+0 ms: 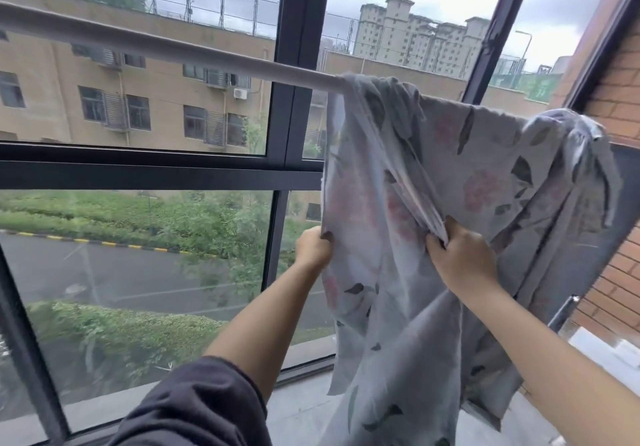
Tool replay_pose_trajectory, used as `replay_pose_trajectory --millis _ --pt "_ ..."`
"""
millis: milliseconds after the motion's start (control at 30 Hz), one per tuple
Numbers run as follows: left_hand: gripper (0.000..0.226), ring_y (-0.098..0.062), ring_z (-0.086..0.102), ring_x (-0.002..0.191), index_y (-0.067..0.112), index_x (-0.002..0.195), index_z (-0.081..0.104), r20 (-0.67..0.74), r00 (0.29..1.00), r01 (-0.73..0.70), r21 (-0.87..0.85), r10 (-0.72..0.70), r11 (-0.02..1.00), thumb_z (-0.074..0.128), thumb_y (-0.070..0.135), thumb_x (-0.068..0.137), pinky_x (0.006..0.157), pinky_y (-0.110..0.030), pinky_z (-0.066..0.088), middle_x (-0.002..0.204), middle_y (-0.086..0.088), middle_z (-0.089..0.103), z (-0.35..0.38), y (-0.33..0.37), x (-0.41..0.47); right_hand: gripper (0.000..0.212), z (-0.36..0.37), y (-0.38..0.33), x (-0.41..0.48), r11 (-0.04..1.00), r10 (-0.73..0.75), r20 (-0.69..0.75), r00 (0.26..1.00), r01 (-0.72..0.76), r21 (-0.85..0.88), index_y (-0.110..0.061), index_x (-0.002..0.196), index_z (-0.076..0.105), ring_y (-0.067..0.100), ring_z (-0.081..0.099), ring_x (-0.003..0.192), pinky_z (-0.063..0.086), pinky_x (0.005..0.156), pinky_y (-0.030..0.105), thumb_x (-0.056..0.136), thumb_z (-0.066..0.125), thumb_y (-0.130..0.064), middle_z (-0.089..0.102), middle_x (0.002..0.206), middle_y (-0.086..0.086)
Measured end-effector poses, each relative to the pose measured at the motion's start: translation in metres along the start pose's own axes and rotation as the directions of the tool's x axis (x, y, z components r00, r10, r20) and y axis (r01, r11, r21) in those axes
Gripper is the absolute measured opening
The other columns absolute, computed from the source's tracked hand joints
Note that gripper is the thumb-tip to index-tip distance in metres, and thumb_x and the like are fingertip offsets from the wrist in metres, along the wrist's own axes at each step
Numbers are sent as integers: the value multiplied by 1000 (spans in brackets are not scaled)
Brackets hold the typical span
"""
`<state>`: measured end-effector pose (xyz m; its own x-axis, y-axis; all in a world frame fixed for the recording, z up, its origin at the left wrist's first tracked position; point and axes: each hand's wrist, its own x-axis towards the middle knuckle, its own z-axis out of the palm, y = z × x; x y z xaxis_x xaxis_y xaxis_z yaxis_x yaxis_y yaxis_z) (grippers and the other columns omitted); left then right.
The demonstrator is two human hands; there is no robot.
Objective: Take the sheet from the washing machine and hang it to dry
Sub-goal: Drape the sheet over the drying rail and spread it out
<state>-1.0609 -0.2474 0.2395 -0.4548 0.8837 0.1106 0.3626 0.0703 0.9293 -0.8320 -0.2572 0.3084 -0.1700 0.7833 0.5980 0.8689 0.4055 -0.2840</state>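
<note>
So the sheet (485,175) is already over the rail (173,49) — bunched at its right end. Left hand (313,246) and right hand (462,255) fingers are clamped on fabric; next it probably needs spreading leftward.

- A big window with a dark frame (298,64) is filling most of the frame.
- A tan building (138,99) is standing outside at the upper left.
- Tall pale towers (415,40) are rising at the upper middle, under a cloudy sky.
- Green bushes (138,328) are growing at the lower left.
- A grey road (104,272) is running between the bushes.
- A brick wall (620,92) is standing at the right edge.
</note>
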Motion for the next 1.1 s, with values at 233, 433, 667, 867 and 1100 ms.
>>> replay_pose_trajectory --millis 233,433,667,867,1100 --pt "34 -28 50 66 8 80 46 -401 896 -207 0 190 978 39 35 100 56 -34 30 71 -8 53 -49 -15 19 17 4 26 12 999 5 -13 1000 -6 -42 -11 86 55 35 58 66 49 58 38 89 54 -28 59 67 14" --pt "36 -40 62 74 9 119 54 -143 872 -324 546 468 772 46 37 96 57 -37 43 83 -21 67 -62 -58 7 10 22 18 8 991 -33 -30 999 36 131 -14 81 49 29 47 47 37 44 32 89 53 -19 48 53 5" --pt "37 -34 63 89 17 114 55 88 977 -209 590 194 780 38 46 97 64 -36 47 96 -12 69 -10 -122 -30 13 18 -39 20 958 -163 -128 978 188 217 -5 96 53 30 46 52 35 47 32 84 57 -9 51 59 11" --pt "34 -29 61 87 14 86 59 70 997 -47 502 14 863 43 42 97 61 -30 36 97 -13 68 -29 -125 -23 20 17 -43 17 973 -102 54 993 89 212 -15 99 48 34 53 61 40 52 33 80 55 -16 55 65 7" --pt "30 -17 61 79 12 88 64 130 991 -60 179 37 982 61 39 74 63 -27 45 84 1 67 -48 -88 -18 36 22 -47 5 907 -99 312 945 -43 419 -17 108 52 28 64 82 54 75 40 85 61 -43 67 87 11"
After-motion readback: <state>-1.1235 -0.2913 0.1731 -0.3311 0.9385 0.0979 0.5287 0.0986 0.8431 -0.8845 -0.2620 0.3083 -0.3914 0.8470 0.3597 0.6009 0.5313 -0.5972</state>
